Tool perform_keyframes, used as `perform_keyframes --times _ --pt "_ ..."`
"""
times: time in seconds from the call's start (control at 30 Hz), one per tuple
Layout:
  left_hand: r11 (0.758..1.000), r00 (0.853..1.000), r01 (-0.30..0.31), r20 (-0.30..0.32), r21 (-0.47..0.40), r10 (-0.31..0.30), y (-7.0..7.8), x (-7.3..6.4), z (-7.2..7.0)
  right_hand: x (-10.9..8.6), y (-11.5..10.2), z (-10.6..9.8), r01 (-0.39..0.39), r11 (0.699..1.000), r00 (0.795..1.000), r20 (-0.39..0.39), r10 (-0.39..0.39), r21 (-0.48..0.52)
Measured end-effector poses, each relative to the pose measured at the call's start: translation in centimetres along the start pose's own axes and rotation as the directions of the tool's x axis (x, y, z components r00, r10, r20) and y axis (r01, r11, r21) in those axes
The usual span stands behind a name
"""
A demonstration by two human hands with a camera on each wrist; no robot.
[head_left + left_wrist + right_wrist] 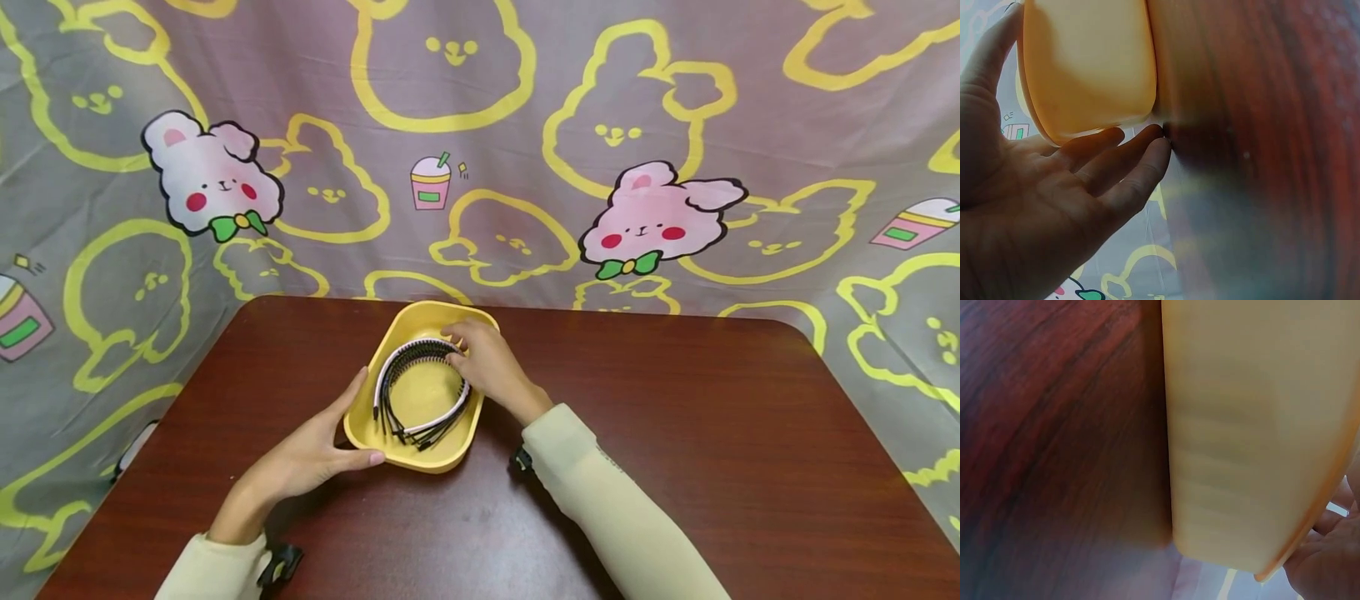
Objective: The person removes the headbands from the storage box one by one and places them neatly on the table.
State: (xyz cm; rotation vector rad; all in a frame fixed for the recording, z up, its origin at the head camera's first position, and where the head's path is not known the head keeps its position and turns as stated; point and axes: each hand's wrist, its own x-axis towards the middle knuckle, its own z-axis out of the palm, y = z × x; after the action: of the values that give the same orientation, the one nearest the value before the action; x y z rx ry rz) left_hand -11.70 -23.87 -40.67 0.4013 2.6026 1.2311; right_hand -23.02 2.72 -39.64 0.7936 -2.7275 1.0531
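Observation:
A yellow plastic basin sits on the table, seen from the side in both wrist views. Several headbands, black ones and a white one, lie nested inside it. My left hand steadies the basin's near left corner, thumb along the near side and nearly straight fingers along the left; the left wrist view has these fingers against the outer wall. Over the far right rim reaches my right hand, its thumb and curled fingers on either side of the headbands. The right wrist view hides those fingertips behind the basin wall.
The dark red-brown wooden table extends on both sides of the basin. A grey-pink curtain with yellow outlines and cartoon rabbits hangs directly behind the table's far edge and round its sides.

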Motion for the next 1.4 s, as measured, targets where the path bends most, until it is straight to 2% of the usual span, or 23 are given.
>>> perform_keyframes --times 0.77,1.17,1.4 --pt "1.0 1.0 0.008 -0.002 0.011 -0.008 0.09 -0.13 -0.07 0.26 -0.12 0.19 -0.009 1.0 0.999 -0.033 0.01 0.03" --pt "1.0 1.0 -0.002 0.006 -0.007 0.002 0.29 -0.13 -0.18 0.47 -0.39 0.09 -0.047 0.998 0.998 -0.028 0.048 0.039" --pt "1.0 1.0 0.01 0.005 -0.002 -0.01 0.27 -0.28 -0.18 0.66 -0.39 -0.02 -0.027 0.999 0.998 -0.047 0.029 0.047"
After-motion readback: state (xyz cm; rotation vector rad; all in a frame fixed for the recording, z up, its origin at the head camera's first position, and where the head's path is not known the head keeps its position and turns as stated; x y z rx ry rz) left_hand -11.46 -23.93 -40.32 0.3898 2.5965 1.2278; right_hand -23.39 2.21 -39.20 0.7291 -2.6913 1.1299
